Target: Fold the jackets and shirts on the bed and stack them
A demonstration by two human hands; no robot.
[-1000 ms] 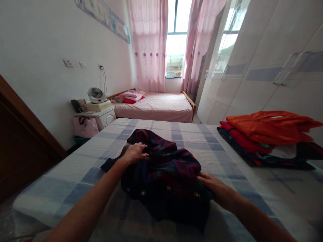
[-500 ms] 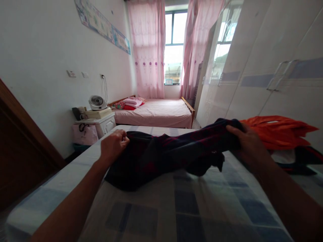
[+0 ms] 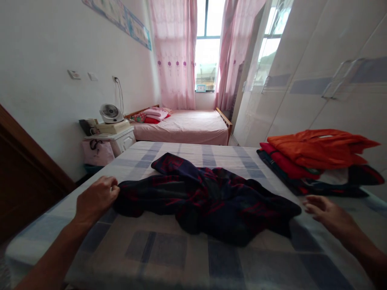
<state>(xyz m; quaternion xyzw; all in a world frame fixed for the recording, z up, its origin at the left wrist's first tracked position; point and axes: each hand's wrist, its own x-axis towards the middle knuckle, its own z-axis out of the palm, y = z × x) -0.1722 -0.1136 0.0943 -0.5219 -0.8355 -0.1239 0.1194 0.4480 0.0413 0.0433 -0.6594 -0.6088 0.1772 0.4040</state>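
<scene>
The garment (image 3: pixel 208 193) drops to the bed (image 3: pixel 157 257); your left hand (image 3: pixel 97 197) pinches its edge, your loosened right hand (image 3: pixel 328 211) hangs clear.

Across the blue-and-white bed (image 3: pixel 163 257), a red-patterned dark garment (image 3: pixel 217 197) is sprawled, crumpled! At right, a pile of clothes (image 3: pixel 317 155) is stacked, apparently folded.

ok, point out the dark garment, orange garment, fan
dark garment (image 3: pixel 208 197): head view, middle of its crumpled cloth
orange garment (image 3: pixel 320 150): head view, middle of its visible cloth
fan (image 3: pixel 110 112): head view, round grille
</scene>
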